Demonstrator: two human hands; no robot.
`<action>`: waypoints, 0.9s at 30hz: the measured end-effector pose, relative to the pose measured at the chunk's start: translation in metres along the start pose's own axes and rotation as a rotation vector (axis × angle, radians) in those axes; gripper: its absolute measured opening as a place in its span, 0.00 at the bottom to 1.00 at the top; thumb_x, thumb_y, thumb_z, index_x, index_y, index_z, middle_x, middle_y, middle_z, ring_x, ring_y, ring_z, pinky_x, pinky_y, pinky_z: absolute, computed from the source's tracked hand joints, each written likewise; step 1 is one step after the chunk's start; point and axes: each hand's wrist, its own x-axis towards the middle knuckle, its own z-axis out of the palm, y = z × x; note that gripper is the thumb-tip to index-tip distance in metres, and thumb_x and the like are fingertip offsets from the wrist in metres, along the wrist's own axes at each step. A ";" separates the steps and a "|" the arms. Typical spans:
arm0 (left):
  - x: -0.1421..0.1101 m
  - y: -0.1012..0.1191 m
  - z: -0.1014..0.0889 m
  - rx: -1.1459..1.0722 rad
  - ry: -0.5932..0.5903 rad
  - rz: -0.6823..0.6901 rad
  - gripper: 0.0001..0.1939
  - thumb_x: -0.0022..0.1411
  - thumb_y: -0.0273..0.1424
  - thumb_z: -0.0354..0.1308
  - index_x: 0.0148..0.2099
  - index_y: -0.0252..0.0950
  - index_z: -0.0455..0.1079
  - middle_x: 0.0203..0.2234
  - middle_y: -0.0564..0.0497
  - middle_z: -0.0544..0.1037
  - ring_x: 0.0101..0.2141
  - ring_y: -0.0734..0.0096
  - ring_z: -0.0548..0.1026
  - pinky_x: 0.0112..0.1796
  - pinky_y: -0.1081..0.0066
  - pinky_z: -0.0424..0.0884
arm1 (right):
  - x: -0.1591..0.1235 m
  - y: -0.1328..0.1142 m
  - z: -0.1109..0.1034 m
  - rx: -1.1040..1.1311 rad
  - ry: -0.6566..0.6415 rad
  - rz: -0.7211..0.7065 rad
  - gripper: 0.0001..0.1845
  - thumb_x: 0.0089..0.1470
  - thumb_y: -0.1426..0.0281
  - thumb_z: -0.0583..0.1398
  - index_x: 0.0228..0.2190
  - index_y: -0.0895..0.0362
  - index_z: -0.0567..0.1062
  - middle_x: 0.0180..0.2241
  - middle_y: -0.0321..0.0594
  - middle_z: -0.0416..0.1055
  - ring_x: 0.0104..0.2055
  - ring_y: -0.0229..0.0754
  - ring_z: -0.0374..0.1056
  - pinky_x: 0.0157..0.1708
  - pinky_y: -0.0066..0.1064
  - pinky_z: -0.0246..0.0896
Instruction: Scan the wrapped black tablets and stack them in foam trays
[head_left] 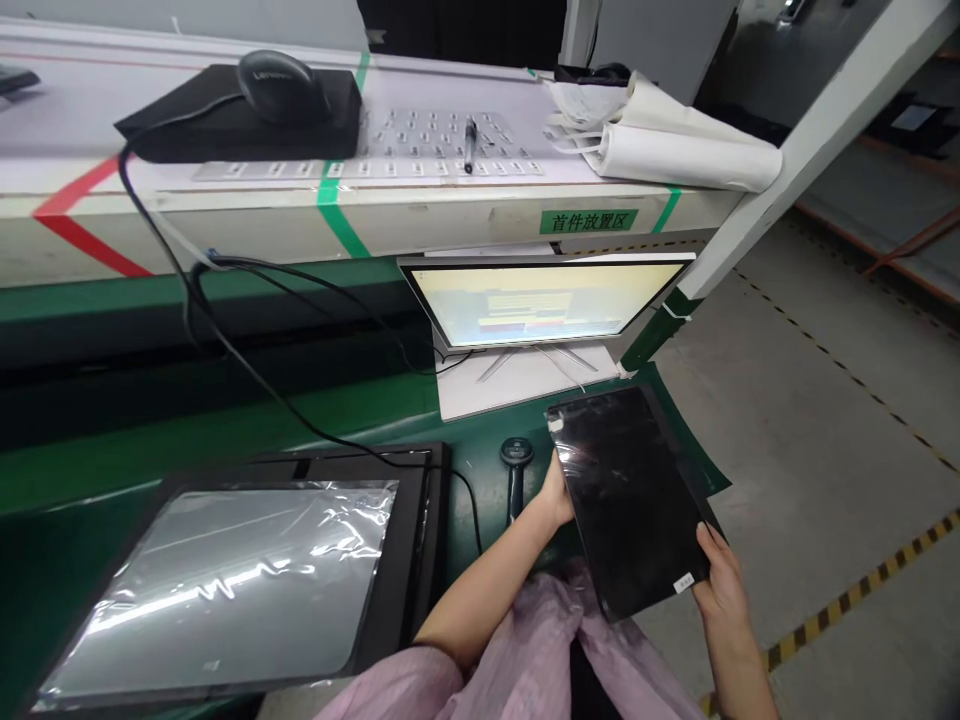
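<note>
A flat black panel [630, 490], glossy like a screen, is held tilted in front of my body at the right end of the bench. My left hand [556, 490] grips its left edge, with most fingers hidden underneath. On the lower right edge, my right hand [721, 575] is closed with the thumb on top. A small white label [683, 583] sticks near the panel's lower right corner, and a pale tab shows at its upper left. Just left of my left hand, a handheld barcode scanner [516, 465] rests on the green bench mat.
A film-covered panel [240, 590] lies in a black tray [420, 560] at left. Behind stands a lit monitor [540, 305]. The shelf above bears a scanner [277, 85] on a black box [180, 115], a pen [470, 145] and white rolls [675, 150]. Black cables [285, 405] cross the bench.
</note>
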 end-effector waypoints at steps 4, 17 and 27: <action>-0.009 -0.029 -0.013 0.041 0.034 0.045 0.24 0.47 0.36 0.69 0.46 0.37 0.68 0.36 0.49 0.78 0.36 0.65 0.77 0.41 0.65 0.71 | 0.018 0.011 -0.016 -0.034 0.069 0.010 0.32 0.35 0.53 0.70 0.41 0.58 0.76 0.43 0.43 0.76 0.46 0.48 0.72 0.44 0.38 0.71; 0.055 -0.069 -0.025 0.136 0.140 0.145 0.27 0.39 0.31 0.73 0.41 0.36 0.64 0.31 0.52 0.76 0.30 0.71 0.75 0.36 0.69 0.72 | 0.052 -0.001 -0.059 -0.129 -0.185 -0.001 0.35 0.39 0.54 0.70 0.49 0.52 0.74 0.54 0.46 0.69 0.54 0.51 0.68 0.43 0.36 0.70; 0.049 -0.131 -0.057 0.453 0.278 0.024 0.23 0.45 0.34 0.69 0.40 0.37 0.60 0.22 0.57 0.69 0.24 0.72 0.70 0.28 0.71 0.66 | 0.102 0.036 -0.065 -0.344 -0.053 -0.062 0.44 0.33 0.49 0.68 0.50 0.59 0.72 0.50 0.50 0.72 0.48 0.51 0.71 0.35 0.33 0.69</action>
